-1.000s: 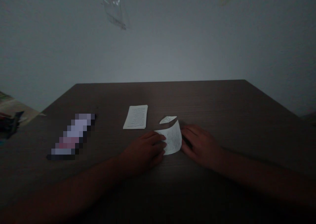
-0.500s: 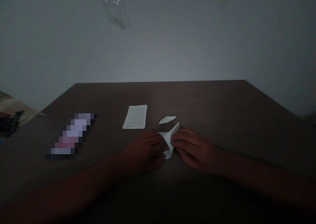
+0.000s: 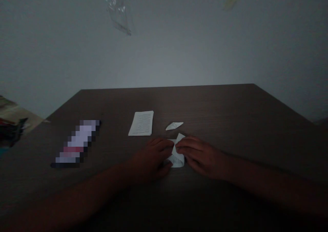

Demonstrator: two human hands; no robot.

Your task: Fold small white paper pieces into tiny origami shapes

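A small printed sheet of paper (image 3: 177,160) lies partly folded on the table between my two hands. My left hand (image 3: 157,158) grips its left side, thumb low and fingers along the upper edge. With bent fingers, my right hand (image 3: 201,155) holds the flap on the other side, whose tip points up and away. The fingers hide much of the sheet. Just beyond it rests a small folded paper piece (image 3: 174,126) with pointed ends. Farther left is a stack of printed paper sheets (image 3: 142,123).
A phone (image 3: 78,141) with a blurred-out screen lies at the left of the dark wooden table (image 3: 217,105). A clear plastic bag (image 3: 119,13) hangs on the wall behind. Cluttered items (image 3: 11,128) show past the table's left edge.
The raised flap of the paper has come down and leftward under my right fingers. More of the sheet's printed lower part shows, curved upward. The camera view has shifted slightly.
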